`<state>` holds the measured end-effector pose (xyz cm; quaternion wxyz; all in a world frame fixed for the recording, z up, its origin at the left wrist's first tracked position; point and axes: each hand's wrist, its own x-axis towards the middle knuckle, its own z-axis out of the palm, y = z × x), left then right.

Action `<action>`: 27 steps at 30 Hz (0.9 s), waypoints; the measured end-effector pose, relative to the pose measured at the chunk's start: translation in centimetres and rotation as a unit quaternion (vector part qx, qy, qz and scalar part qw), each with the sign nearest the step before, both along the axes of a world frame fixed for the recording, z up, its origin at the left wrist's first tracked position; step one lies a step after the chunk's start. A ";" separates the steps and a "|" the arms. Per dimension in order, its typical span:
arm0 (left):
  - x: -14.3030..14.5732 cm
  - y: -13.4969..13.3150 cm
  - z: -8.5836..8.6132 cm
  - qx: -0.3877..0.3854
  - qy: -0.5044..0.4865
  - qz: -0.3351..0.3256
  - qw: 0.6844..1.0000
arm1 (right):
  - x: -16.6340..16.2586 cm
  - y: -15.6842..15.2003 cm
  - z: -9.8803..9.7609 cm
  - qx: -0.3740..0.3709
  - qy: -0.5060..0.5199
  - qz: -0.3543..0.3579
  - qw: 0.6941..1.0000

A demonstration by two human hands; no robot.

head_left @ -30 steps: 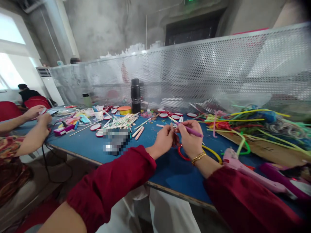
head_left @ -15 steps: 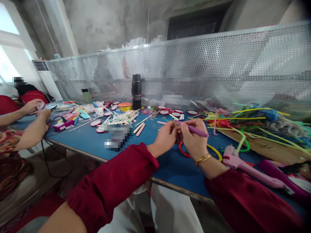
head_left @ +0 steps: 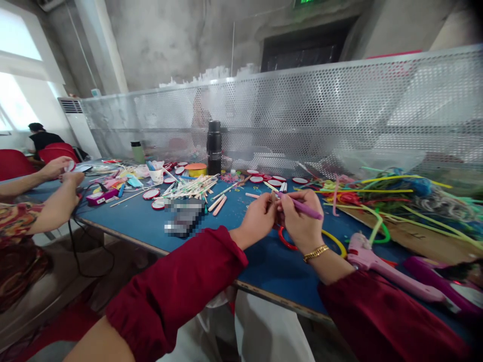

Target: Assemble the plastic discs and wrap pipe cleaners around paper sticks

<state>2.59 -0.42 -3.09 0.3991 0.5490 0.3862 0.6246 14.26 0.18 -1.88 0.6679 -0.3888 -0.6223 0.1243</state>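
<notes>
My right hand [head_left: 304, 217], with a gold bracelet at the wrist, is closed around a purple pen-shaped tool [head_left: 308, 208]. Its back end sticks out to the right; its tip points left, at the fingers of my other hand. My left hand [head_left: 258, 219] pinches something small right at that tip, too hidden to name. Both hands meet just above the blue table [head_left: 269, 261]. Below them lie a red ring [head_left: 286, 240] and a curved yellow strip [head_left: 335, 240]. A pink glue gun [head_left: 392, 271] rests to the right of my right wrist.
Coloured strips and yarn [head_left: 426, 196] pile on cardboard [head_left: 400, 236] at right. A black bottle [head_left: 214, 148], several red-rimmed discs [head_left: 151, 194], thin sticks [head_left: 188, 187] and a dark phone-like object [head_left: 184, 218] stand or lie left of centre. A co-worker's hands [head_left: 64, 173] work at far left.
The view has tilted slightly upward, so everything sits a little lower in the picture. Both hands keep nearly the same pose, with the purple tool still held.
</notes>
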 end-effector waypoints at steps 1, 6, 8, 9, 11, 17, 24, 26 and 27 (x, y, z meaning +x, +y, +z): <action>0.0 0.0 0.0 0.008 0.012 -0.004 1.000 | 0.0 0.0 0.0 0.001 -0.001 -0.002 1.000; -0.1 0.2 -0.1 0.058 0.093 -0.006 0.994 | -0.1 0.0 0.1 0.003 -0.004 -0.002 1.000; -0.2 0.2 -0.2 0.073 0.110 -0.001 0.991 | -0.1 -0.1 0.3 0.003 -0.006 -0.002 1.000; -0.2 0.2 -0.2 0.077 0.115 0.000 0.990 | -0.2 -0.1 0.3 0.002 -0.004 0.000 1.000; -0.2 0.2 -0.2 0.080 0.119 -0.004 0.990 | -0.2 -0.1 0.3 0.001 0.003 0.006 1.000; -0.2 0.3 -0.4 0.077 0.126 -0.003 0.989 | -0.1 -0.1 0.2 -0.001 0.002 0.010 1.000; -0.1 0.2 -0.2 0.075 0.103 -0.017 0.992 | -0.1 0.0 0.1 -0.002 0.011 0.014 1.000; -0.1 0.2 -0.1 0.067 0.102 -0.012 0.992 | -0.1 0.1 0.0 -0.002 0.013 0.017 1.000; -0.1 0.2 -0.1 0.059 0.097 -0.004 0.994 | -0.1 0.1 0.0 -0.001 0.012 0.016 1.000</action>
